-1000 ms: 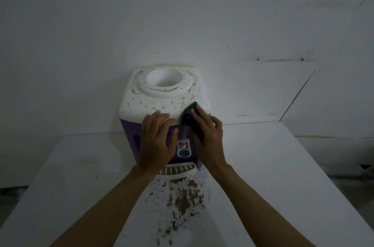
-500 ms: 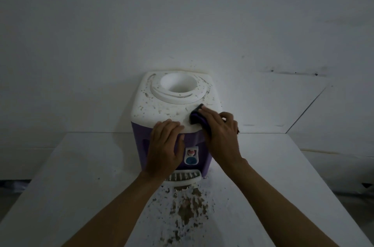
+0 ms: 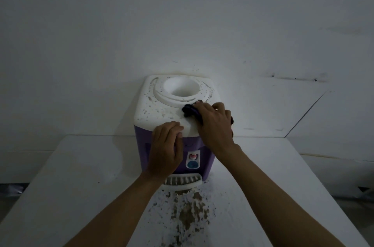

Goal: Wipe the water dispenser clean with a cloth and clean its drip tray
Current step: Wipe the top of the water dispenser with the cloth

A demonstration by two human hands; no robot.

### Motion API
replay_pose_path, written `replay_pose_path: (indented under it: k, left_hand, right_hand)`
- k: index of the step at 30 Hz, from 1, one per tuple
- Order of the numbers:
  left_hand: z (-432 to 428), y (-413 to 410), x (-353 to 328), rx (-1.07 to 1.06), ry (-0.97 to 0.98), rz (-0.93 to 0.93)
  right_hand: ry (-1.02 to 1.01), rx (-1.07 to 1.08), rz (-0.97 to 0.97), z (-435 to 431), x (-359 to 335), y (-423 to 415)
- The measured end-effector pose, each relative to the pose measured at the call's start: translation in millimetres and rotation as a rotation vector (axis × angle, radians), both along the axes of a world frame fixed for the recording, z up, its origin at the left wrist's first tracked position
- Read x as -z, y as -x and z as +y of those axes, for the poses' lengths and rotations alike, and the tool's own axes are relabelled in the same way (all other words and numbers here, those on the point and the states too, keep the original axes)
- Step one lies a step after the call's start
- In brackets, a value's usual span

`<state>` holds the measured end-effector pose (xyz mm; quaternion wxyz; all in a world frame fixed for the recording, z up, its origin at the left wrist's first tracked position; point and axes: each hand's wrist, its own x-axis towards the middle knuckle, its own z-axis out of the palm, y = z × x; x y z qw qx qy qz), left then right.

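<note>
Here the fingers (image 3: 204, 108) of the right hand (image 3: 214, 125) are curled over a bunched dark cloth (image 3: 189, 111). They press it onto the white top of the water dispenser (image 3: 153, 111), right at the near right rim of the round bottle well (image 3: 181, 88). A scrap of the cloth pokes out at the far side of the palm.

The left hand (image 3: 167, 149) holds nothing. Its fingers lie together, relaxed, over the rounded front edge of the top, and they seem to brace the dispenser against the push of the wipe.

The dispenser stands at the far edge of the surface (image 3: 81, 175), backed against the wall (image 3: 182, 24), roughly midway between the far corners. Its top is dotted with brown specks (image 3: 148, 98), thickest to the left of the well.

The step in hand, as I judge it, is wiping the top, and it looks early, since most of the top is dirty. The purple front with its two taps (image 3: 193, 160) looks untouched. The drip tray (image 3: 183, 181) sits in place at the foot, its slots apparently soiled. Brown crumbs (image 3: 188, 212) lie scattered on the surface from the tray toward the near edge.

The next move calls for a firm sweep leftward round the well, with the left hand steadying. It should gather the specks into the cloth rather than flick them off.
</note>
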<state>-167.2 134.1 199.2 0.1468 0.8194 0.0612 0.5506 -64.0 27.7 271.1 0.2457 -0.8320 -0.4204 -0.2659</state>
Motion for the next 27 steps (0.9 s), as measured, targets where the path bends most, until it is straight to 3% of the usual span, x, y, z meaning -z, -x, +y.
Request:
replay_pose_path:
  k: [4, 10, 15, 22, 27]
  left_hand:
    - [2, 0, -1, 0.067, 0.033, -0.028]
    - [1, 1, -3, 0.096, 0.073, -0.047]
    - [1, 4, -6, 0.11, 0.093, -0.03]
    - [4, 7, -5, 0.129, 0.126, -0.013]
    - [6, 7, -4, 0.134, 0.125, -0.029]
  right_hand:
    - [0.024, -0.215, -0.057, -18, 12, 7]
    - [-0.029, 0.051, 0.057, -14, 7, -4]
    - [-0.133, 0.121, 0.236, 11, -9, -15]
    - [0.012, -0.18, -0.015, 17, -11, -9]
    - [-0.033, -0.01, 0.102, 17, -16, -23]
